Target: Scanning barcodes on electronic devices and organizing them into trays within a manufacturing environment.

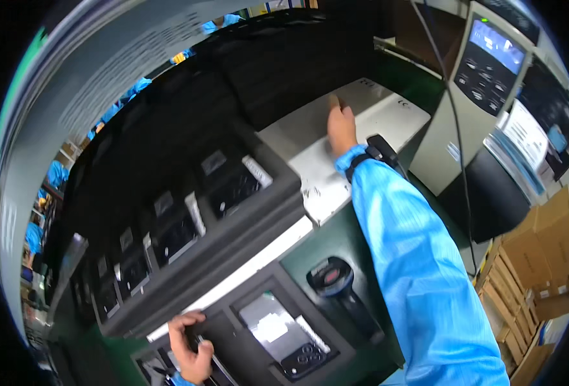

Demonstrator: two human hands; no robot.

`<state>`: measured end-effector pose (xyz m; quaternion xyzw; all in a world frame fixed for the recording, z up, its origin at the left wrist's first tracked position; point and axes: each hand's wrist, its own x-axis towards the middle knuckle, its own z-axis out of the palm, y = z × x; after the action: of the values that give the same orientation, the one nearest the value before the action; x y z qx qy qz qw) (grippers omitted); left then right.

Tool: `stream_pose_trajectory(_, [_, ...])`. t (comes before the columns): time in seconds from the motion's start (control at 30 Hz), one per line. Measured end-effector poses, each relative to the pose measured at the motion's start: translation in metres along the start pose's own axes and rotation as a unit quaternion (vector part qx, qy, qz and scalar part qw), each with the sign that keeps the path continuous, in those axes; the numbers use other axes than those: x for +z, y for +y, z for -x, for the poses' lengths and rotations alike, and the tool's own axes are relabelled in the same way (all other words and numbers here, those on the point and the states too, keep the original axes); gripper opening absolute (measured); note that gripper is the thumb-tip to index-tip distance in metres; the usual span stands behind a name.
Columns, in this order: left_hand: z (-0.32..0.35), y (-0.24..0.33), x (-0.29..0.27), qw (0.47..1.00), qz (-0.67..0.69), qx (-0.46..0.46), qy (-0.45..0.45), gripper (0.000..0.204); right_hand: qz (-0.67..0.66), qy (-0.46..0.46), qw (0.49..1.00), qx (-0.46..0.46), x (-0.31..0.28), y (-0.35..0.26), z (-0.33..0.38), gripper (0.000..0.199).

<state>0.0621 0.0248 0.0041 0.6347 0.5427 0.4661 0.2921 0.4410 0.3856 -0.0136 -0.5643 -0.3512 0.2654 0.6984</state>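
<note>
My left hand [193, 352] is at the bottom, by a black foam tray [223, 331]. Its thumb and curled fingers close round a slim dark thing with a bright edge [222, 372], mostly hidden. In the same tray lies a silver-backed phone [278, 331], camera lenses toward me, with a white label on its back and a white strip along one side. My right hand [342, 128] reaches forward over a pale metal plate [381, 122]. It holds nothing that I can see, with a finger stretched out; whether it touches the plate I cannot tell.
A stack of black foam trays [233, 209] with several phones in slots stands left of centre. A black handheld scanner [345, 293] lies on the green mat. At right are a grey machine with a lit screen [484, 64], a hanging cable [458, 138] and cardboard boxes [548, 244].
</note>
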Motion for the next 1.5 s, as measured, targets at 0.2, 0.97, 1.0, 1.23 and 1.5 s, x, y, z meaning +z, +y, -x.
stream_pose_trajectory(0.2, [-0.001,-0.008,-0.013,0.999,0.01,0.047,-0.001,0.018,0.015,-0.167,0.984,-0.057,-0.147,-0.085,0.163,0.038])
stream_pose_trajectory(0.97, [-0.007,-0.037,-0.013,0.997,0.013,0.079,0.01,0.02,-0.176,0.094,0.979,0.039,-0.237,-0.167,0.072,0.036])
stream_pose_trajectory(1.0, [-0.007,-0.04,-0.012,0.996,0.029,0.082,0.007,0.02,-0.169,0.123,0.978,0.02,-0.232,-0.167,0.072,0.033])
stream_pose_trajectory(1.23, [-0.001,-0.014,-0.017,0.996,0.066,0.043,-0.032,0.014,0.079,0.263,0.947,-0.165,-0.252,-0.191,0.05,0.028])
stream_pose_trajectory(1.5, [-0.014,-0.029,-0.015,0.992,0.078,0.093,-0.037,0.02,0.07,-0.113,0.99,0.051,-0.243,-0.155,0.277,0.019])
